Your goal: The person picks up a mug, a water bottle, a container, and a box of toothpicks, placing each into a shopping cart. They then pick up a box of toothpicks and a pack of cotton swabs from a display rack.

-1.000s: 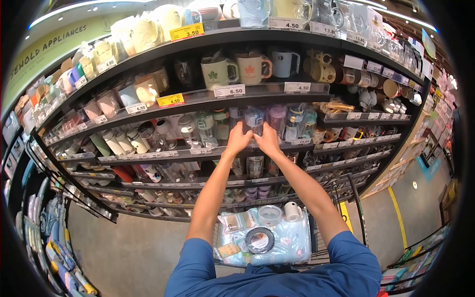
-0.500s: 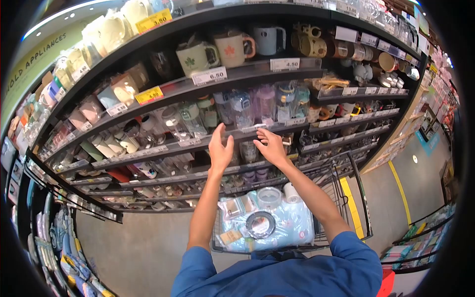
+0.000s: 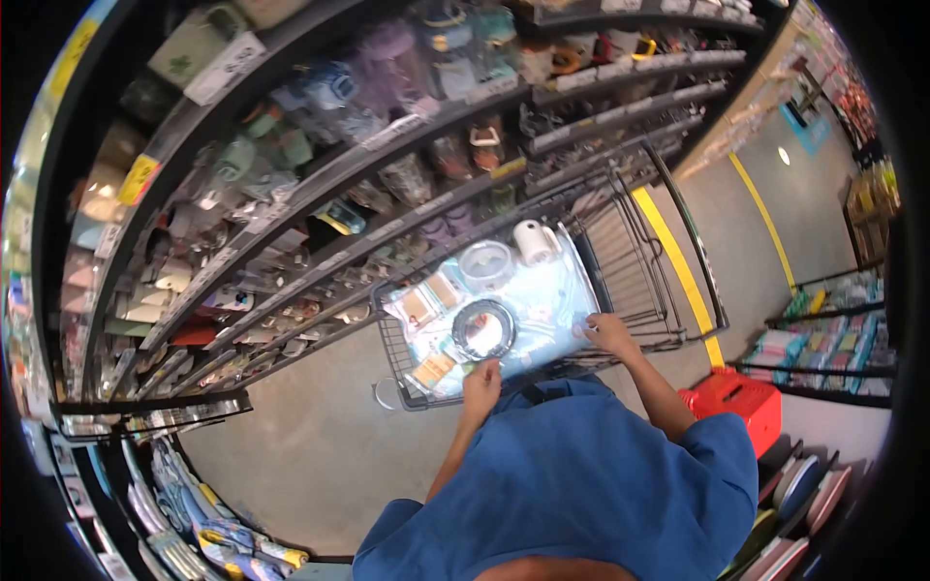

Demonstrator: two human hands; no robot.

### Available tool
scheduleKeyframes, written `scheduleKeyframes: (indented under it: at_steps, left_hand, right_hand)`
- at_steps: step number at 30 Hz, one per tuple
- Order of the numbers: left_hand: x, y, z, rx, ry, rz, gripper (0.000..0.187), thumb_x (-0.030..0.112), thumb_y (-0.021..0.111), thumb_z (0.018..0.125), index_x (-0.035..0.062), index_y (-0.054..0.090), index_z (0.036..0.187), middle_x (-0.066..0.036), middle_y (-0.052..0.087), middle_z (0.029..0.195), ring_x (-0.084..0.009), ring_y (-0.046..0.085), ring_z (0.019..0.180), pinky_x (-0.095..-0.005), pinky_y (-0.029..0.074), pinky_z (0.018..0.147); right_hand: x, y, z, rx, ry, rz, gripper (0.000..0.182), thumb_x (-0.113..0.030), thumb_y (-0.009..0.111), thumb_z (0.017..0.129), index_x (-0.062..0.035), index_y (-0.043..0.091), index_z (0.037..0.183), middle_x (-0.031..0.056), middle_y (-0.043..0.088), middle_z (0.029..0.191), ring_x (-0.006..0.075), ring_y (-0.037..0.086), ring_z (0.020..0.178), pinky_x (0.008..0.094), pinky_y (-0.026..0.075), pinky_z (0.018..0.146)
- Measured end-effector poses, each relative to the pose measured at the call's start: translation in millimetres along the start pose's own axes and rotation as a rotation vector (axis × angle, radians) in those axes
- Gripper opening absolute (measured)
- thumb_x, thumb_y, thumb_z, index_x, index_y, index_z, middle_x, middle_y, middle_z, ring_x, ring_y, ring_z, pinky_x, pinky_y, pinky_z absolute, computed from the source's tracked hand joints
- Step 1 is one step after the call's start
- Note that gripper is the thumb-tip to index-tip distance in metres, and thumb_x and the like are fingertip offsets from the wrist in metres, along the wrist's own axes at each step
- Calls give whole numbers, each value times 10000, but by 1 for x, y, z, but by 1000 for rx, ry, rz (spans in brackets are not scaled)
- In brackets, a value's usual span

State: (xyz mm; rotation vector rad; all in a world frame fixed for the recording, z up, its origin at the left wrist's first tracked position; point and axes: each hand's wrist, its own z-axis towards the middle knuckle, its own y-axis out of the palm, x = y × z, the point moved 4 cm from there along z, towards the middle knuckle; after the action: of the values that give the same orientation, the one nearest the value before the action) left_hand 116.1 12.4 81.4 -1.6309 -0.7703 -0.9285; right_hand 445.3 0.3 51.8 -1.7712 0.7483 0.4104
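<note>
Pack lies in cart; dish, tub and cup rest on it. Left hand at near edge, fingers curled; right hand by near right corner, fingers bent. Grip: cannot tell, either hand. Risk: a jolt to cart could topple cup, seemingly unsecured.

A blue top with 2 loose, short sleeves; the forearms below them are bare.
</note>
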Motion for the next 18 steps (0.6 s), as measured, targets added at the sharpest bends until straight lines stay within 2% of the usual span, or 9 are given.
scheduleKeyframes:
  at_steps: [1, 3, 6, 7, 10, 16, 18]
  left_hand:
    - [-9, 8, -4, -21, -10, 1, 181, 156, 598, 885, 21, 651, 993, -151, 682, 815, -242, 680, 757, -330, 514, 684]
    - [-27, 31, -16, -348, -53, -73, 178, 154, 603, 870, 26, 649, 984, -140, 690, 808, -249, 683, 751, -328, 520, 687]
    - [-32, 36, -1, -429, -8, 110, 165, 141, 605, 861, 20, 646, 965, -136, 696, 807, -242, 685, 738, -329, 528, 690]
    - [-32, 34, 2, -431, -21, 115, 165, 141, 605, 861, 20, 646, 965, -136, 696, 807, -242, 685, 738, -329, 528, 690]
    - [-37, 30, 5, -389, -54, 142, 160, 142, 608, 854, 14, 642, 943, -142, 695, 804, -240, 686, 731, -338, 531, 691]
    - [-55, 33, -5, -286, -72, 236, 155, 142, 610, 839, 11, 646, 915, -136, 692, 797, -245, 686, 732, -344, 531, 686]
    - [-51, 38, 0, -337, -69, 237, 165, 145, 614, 835, 13, 649, 927, -135, 693, 802, -245, 687, 739, -343, 532, 692]
  right_hand:
    - [10, 10, -13, 16, 8, -52, 302, -215, 688, 758, -20, 669, 987, 170, 690, 904, 324, 674, 810, 399, 534, 748]
    - [15, 25, -38, 17, 82, -79, 206, -187, 646, 777, -24, 666, 901, 181, 682, 841, 352, 665, 776, 425, 526, 721]
    - [1, 37, -31, 36, 112, -246, 192, -207, 617, 804, -32, 664, 869, 180, 677, 837, 359, 656, 786, 451, 515, 716]
    - [-17, 26, -32, 89, 70, -87, 197, -184, 599, 802, -23, 653, 900, 194, 673, 862, 369, 651, 832, 461, 515, 768]
    - [-15, 31, -26, 92, 64, -94, 212, -188, 589, 813, -26, 655, 933, 198, 672, 865, 371, 650, 829, 463, 515, 765]
    - [-6, 31, -25, 140, 162, 33, 201, -203, 597, 811, -34, 671, 891, 187, 678, 892, 350, 652, 864, 446, 513, 777]
    - [3, 39, -24, 11, 173, 40, 232, -226, 638, 789, -43, 678, 925, 173, 689, 888, 329, 663, 865, 418, 522, 774]
